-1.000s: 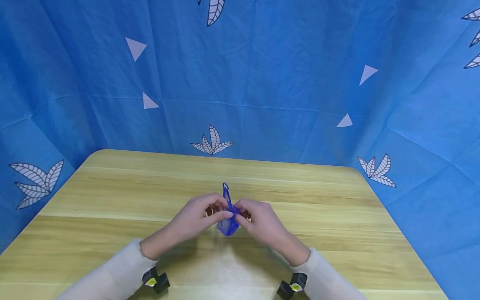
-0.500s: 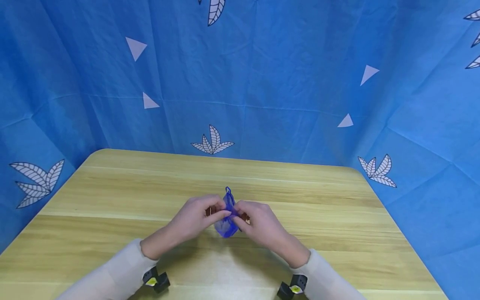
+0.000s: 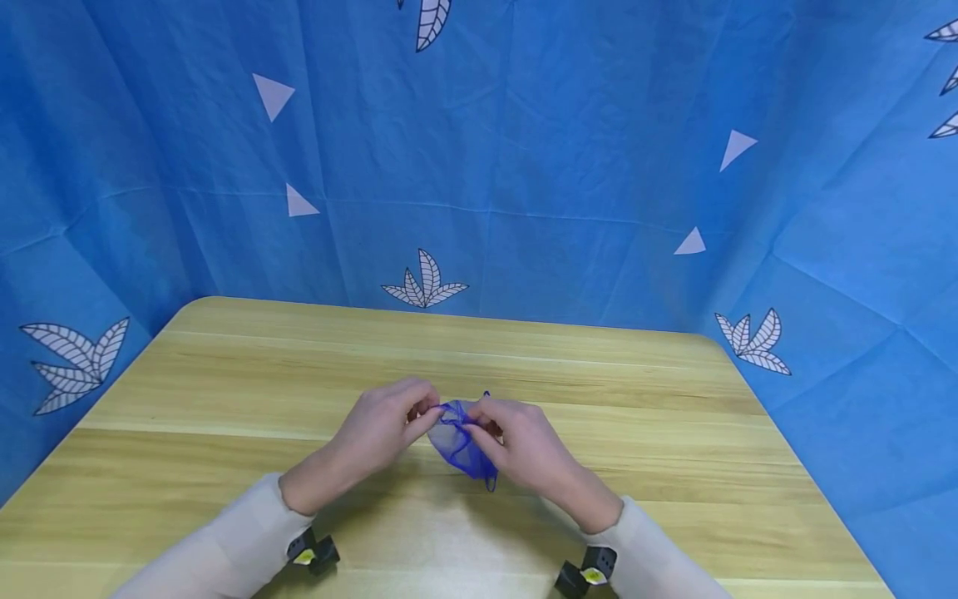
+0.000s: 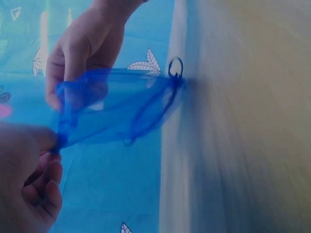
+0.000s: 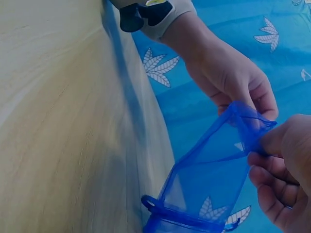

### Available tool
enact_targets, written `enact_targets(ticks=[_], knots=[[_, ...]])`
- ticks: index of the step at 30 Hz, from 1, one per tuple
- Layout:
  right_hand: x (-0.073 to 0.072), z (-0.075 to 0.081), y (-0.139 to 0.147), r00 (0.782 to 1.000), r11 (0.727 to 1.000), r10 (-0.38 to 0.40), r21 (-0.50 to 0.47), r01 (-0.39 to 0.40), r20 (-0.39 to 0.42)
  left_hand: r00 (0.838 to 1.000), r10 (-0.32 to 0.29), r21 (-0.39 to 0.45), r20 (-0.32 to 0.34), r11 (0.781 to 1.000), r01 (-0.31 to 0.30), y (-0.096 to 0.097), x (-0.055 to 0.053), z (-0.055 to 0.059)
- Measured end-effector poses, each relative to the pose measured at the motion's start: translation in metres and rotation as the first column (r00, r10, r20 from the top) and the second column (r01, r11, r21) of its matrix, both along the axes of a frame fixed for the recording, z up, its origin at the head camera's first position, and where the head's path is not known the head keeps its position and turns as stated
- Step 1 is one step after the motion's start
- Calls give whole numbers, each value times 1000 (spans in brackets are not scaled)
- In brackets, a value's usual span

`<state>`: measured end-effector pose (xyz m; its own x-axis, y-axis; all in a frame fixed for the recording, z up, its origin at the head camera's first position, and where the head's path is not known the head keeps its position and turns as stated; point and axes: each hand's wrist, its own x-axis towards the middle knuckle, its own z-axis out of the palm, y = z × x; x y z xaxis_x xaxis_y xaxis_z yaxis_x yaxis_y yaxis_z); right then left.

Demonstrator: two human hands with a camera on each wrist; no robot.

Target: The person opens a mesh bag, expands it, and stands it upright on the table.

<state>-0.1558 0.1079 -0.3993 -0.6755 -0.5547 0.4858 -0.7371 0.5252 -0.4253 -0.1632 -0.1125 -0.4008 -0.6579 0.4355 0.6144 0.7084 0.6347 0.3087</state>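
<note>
A small sheer blue mesh drawstring pouch (image 3: 466, 453) is held up between both hands, spread out over the middle of the table. My left hand (image 3: 392, 416) pinches one edge of it between thumb and fingers. On the other side my right hand (image 3: 521, 438) pinches the gathered cloth a short way off. In the left wrist view the pouch (image 4: 116, 107) is see-through, with a cord loop at its low end toward the tabletop. Its far end in the right wrist view has a dark blue cord (image 5: 184, 217) across it. No contents show through the cloth.
A light wooden table (image 3: 224, 374) with rounded far corners lies under the hands. Blue cloth (image 3: 524, 150) printed with white leaves and triangles hangs behind and at both sides. Each sleeve cuff bears a small black device, one a wrist camera (image 3: 312, 552) on the left.
My left hand has shifted slightly left, away from the right hand, spreading the pouch wider. The cord loop that stuck up at the top has swung down, and a loop now hangs below.
</note>
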Motion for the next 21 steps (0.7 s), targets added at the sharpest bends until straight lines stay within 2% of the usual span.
enact_targets(ticks=[6, 12, 16, 21], knots=[[2, 1, -2, 998, 1000, 17, 9, -18, 53, 992, 73, -67, -106, 995, -80, -1, -2, -3], [2, 1, -2, 1000, 1000, 16, -7, -16, 11, 978, 53, -99, -202, 992, -74, -1, -3, -5], [0, 0, -1, 1000, 1000, -5, -12, 5, -29, 982, 23, -90, -187, 995, -40, -1, -2, -4], [-1, -1, 0, 999, 1000, -25, -10, 24, -35, 989, -7, -65, -147, 998, -3, 0, -2, -4]])
